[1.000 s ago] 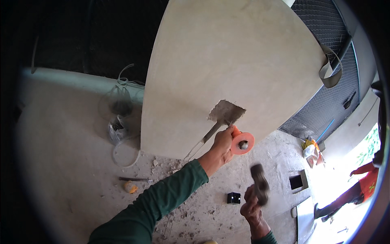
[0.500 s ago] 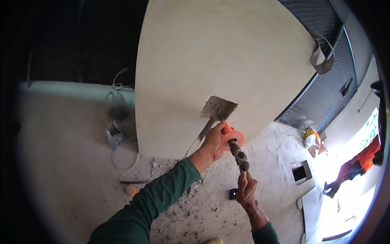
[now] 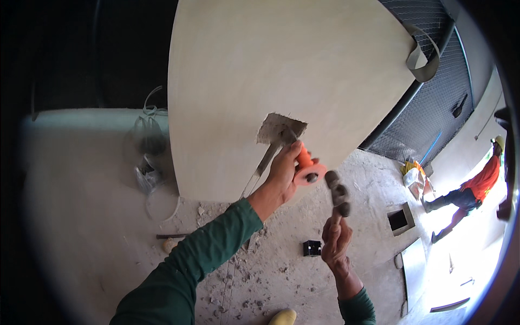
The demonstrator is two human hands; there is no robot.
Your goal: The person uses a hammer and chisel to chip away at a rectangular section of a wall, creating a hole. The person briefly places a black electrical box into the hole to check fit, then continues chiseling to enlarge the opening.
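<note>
My left hand [image 3: 280, 174] is wrapped round a chisel [image 3: 306, 157] with an orange grip and a round hand guard. The chisel's tip points up into a rough square recess [image 3: 271, 129] cut in the pale wall [image 3: 233, 70]. A narrow groove [image 3: 264, 161] runs down from that recess, with thin lines below it. In my right hand [image 3: 336, 241] is a hammer [image 3: 339, 194], gripped by its handle. Its head stands apart from the chisel's struck end, just to the right of the guard.
Rubble [image 3: 238, 281] litters the floor around a small black box [image 3: 312, 248], a dark rod [image 3: 170, 236] and a yellow boot toe [image 3: 283, 317]. A square floor opening [image 3: 400, 219] lies at right, near a person in orange [image 3: 482, 181]. Plastic bags [image 3: 149, 135] hang at left.
The hammer head has gone from touching the chisel's end to standing apart on its right. The chisel's guard end now faces me more. More of the person in orange shows at right.
</note>
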